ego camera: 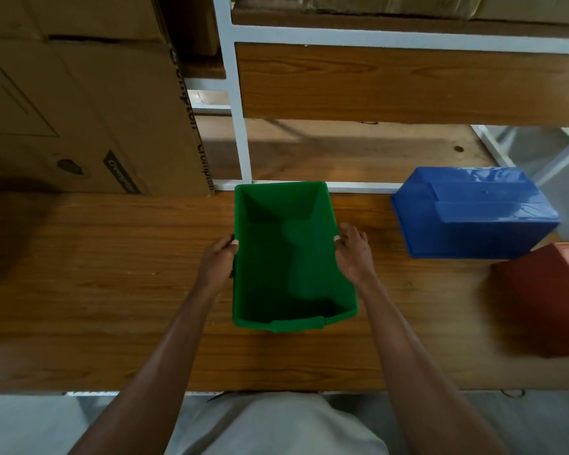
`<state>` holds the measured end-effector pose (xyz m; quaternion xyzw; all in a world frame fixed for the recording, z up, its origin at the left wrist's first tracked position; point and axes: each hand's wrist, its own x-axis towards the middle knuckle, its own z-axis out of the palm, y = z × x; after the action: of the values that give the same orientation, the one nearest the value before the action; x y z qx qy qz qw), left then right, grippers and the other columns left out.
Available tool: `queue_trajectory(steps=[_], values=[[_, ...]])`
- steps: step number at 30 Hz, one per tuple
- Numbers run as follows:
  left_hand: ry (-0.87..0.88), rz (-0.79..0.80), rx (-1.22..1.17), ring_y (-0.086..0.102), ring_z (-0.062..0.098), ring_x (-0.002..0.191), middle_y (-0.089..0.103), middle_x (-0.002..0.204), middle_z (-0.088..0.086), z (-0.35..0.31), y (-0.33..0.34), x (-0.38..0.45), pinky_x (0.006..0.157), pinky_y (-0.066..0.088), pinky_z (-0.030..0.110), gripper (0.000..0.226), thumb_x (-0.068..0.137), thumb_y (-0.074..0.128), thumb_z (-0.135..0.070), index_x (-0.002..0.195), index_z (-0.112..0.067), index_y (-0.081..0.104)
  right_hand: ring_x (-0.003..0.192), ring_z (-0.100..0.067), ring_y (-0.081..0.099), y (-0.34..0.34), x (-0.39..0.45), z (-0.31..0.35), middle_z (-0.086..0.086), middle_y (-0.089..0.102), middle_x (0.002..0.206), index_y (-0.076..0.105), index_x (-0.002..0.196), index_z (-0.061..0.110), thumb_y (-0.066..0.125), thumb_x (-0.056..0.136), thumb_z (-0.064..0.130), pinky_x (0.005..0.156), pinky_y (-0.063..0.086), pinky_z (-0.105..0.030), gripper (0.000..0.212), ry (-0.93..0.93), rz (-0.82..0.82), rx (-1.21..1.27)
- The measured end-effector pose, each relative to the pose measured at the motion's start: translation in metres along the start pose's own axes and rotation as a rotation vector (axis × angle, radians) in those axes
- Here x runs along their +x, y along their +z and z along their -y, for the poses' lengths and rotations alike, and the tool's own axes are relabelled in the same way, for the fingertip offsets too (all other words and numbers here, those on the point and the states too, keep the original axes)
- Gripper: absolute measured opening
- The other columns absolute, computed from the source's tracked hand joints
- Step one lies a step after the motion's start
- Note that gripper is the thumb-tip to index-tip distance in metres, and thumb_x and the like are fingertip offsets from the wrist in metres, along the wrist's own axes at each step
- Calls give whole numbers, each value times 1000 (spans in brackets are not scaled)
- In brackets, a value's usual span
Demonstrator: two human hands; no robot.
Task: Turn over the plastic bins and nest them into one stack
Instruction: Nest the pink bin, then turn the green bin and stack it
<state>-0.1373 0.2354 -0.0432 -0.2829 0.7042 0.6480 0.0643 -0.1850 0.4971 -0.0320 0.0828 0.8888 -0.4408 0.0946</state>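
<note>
Green bin (289, 257) upright on tabletop (112, 274), mouth up, gripped at both long rims: left hand (218, 261) and right hand (353, 254) fingers curled over edges. Blue bin (473, 213) and red bin (546, 297) right of green, still upside down. Risks: smooth plastic slipping during flip; skewed nesting jamming.

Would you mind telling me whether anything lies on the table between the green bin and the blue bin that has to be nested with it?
Nothing visible does. Only bare wooden table separates the upright green bin, held by both hands, from the upside-down blue bin.
</note>
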Motion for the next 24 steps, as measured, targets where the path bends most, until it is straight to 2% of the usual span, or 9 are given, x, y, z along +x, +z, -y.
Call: queue_trajectory(steps=[2,3,5,8,10,13,15,19,24], values=[[-13,10,-25,66,24,88,74,104,2,0,0,0,77,52,39,31,110,49,-23,136,-31,63,94,-19,65,-5,-4,0,-1,62,121,41,158,24,45,112,21,64,50,-26,46,88,49,150],[-12,9,-30,68,25,91,75,107,2,1,0,-1,79,54,40,34,109,50,-25,141,-28,62,88,-21,65,-7,-5,-1,-1,68,112,49,152,26,45,112,21,61,49,-27,40,108,79,206],[-15,1,-53,71,25,98,75,114,2,1,-1,-5,84,56,40,37,108,53,-27,144,-25,61,85,-25,63,-10,-5,-3,-12,76,111,66,131,20,43,112,20,58,47,-26,30,116,126,249],[-17,-19,-75,71,26,103,76,118,3,4,-3,-13,84,56,40,37,108,53,-28,143,-24,63,80,-21,60,-17,-8,-2,-17,73,110,68,128,6,41,112,15,57,48,-20,33,134,169,289],[-8,-27,-83,71,26,101,77,119,4,6,-6,-22,82,55,39,36,107,52,-30,141,-27,65,81,-19,61,-21,-14,-1,-14,73,110,68,127,6,42,112,14,60,51,-21,31,131,199,310],[-4,-68,-107,70,26,98,77,116,4,11,-13,-39,83,54,39,29,109,51,-30,132,-29,69,94,-27,66,-19,-22,0,-18,73,116,70,114,20,43,111,16,76,53,-36,28,106,226,298],[-28,-111,-136,71,23,105,75,119,-1,15,-20,-50,82,56,36,30,109,51,-30,136,-31,65,100,-31,69,-17,-28,4,-18,74,117,70,111,21,44,110,17,80,54,-40,26,90,256,297],[-87,-197,-208,72,24,108,76,118,-1,32,-40,-75,88,60,42,31,108,51,-34,135,-32,66,110,-35,69,-8,-43,20,-16,76,115,72,106,24,45,111,21,95,55,-44,28,58,330,292],[-40,-294,-267,76,30,104,81,111,3,54,-74,-108,88,61,45,31,104,54,-34,130,-33,72,104,-31,71,14,-65,43,-6,79,107,73,106,32,45,112,25,86,55,-41,30,10,413,284]])
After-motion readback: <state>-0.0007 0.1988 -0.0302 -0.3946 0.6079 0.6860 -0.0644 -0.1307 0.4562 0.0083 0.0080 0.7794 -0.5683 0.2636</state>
